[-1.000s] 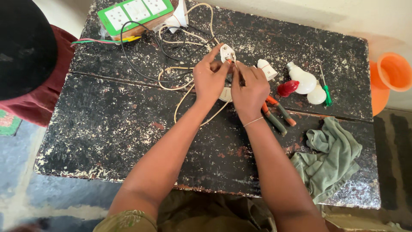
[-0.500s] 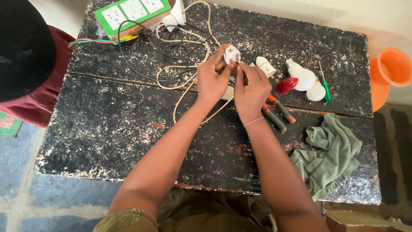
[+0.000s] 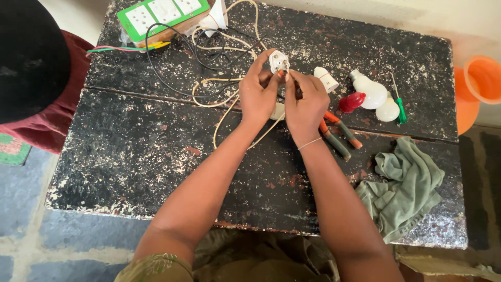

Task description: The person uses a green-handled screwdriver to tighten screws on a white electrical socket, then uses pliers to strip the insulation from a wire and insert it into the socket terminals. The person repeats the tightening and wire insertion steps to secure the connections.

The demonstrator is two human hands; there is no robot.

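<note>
My left hand (image 3: 259, 91) grips a small white electrical plug (image 3: 279, 61), raised a little above the black tabletop (image 3: 130, 156). My right hand (image 3: 305, 102) is closed right beside it, its fingertips pinching at the plug's side; what they hold is too small to tell. A cream cable (image 3: 224, 112) trails from the hands down and left across the table, looping up toward the far edge. Pliers with red and green handles (image 3: 339, 137) lie just under my right hand.
A green and white socket board (image 3: 162, 14) with black wires (image 3: 172, 62) sits at the far left. White bulbs (image 3: 373, 96), a red cap (image 3: 350, 102) and a green screwdriver (image 3: 399, 102) lie right. A green cloth (image 3: 404, 185) lies near right. A person in red (image 3: 47, 115) stands left; an orange tub (image 3: 477, 89) right.
Both hands have stayed together on the plug, with the plug turned slightly so its face shows more. The view has shifted a little; nothing on the table has moved.
</note>
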